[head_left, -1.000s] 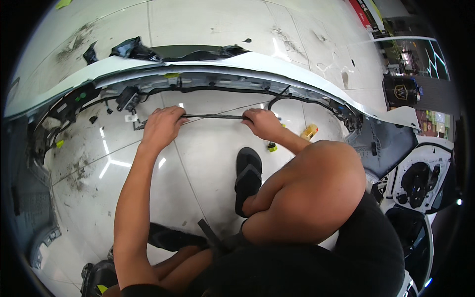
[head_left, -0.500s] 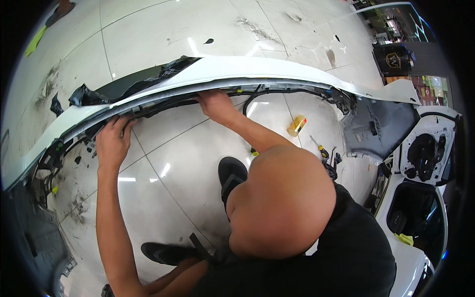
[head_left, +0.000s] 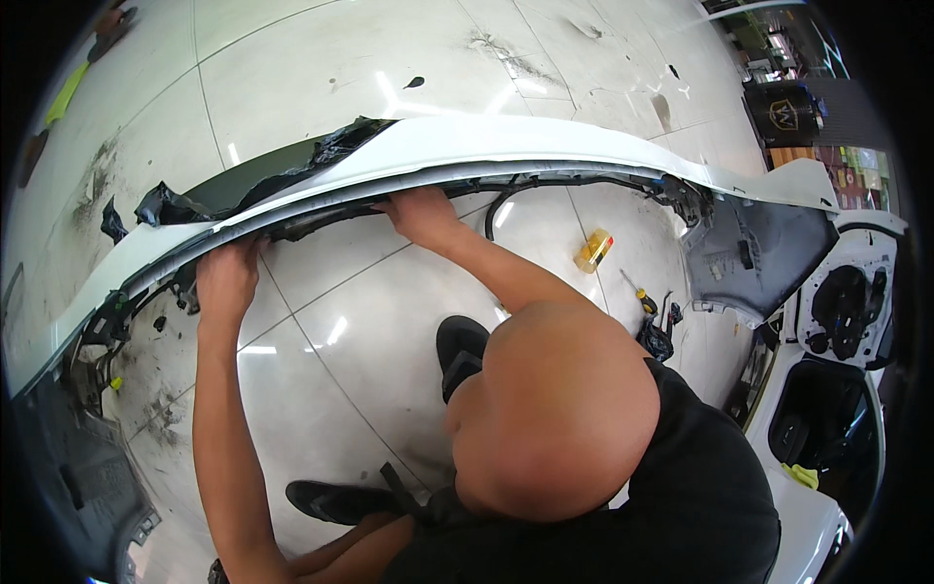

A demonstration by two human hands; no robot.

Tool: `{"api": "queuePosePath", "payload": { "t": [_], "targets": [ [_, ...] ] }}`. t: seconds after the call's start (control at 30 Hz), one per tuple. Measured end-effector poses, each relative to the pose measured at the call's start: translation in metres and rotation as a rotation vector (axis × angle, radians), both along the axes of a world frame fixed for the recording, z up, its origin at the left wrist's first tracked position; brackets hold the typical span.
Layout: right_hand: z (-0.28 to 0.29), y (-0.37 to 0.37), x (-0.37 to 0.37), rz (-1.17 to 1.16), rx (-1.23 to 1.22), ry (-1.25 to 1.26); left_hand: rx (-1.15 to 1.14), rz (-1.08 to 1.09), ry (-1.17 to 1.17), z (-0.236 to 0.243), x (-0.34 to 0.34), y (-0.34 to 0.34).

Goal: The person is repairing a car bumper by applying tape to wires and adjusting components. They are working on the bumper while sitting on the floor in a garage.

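A long white car bumper (head_left: 506,136) arcs across in front of me, standing on the tiled floor with its hollow inner side facing me. Black wiring (head_left: 574,179) runs along its inner edge. My left hand (head_left: 228,277) is at the left part of this edge, fingers closed over it and mostly hidden beneath it. Nearer the middle, my right hand (head_left: 422,215) is curled at the same edge, its fingertips tucked out of sight. Crumpled black film (head_left: 282,175) clings to the bumper's outer side.
To the right lie a yellow cylindrical container (head_left: 593,251), a yellow-and-black screwdriver (head_left: 646,301) and a black plastic bag (head_left: 657,339). A white car (head_left: 812,511) stands at the far right. Another person's foot (head_left: 115,29) shows at the upper left.
My left fingers have slipped from on top of the edge to beneath it. My right hand stays at nearly the same spot. A second foot has come into view at the upper left.
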State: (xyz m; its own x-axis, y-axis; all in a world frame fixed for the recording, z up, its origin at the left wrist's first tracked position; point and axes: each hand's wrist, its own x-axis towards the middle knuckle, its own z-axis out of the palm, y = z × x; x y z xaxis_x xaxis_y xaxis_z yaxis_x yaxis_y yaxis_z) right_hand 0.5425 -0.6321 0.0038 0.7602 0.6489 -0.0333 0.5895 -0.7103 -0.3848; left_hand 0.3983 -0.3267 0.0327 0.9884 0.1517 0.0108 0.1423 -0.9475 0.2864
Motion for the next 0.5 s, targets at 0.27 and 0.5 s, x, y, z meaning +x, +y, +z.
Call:
{"api": "queuePosePath", "payload": {
  "t": [0.27,0.5],
  "targets": [
    [-0.012,-0.036,-0.009,-0.124,-0.084,-0.123,0.176,-0.128,-0.004,-0.031,0.018,-0.027],
    [0.011,0.009,-0.047,-0.030,0.156,-0.125,0.027,0.028,-0.107,-0.033,0.018,-0.044]
  ]
}}
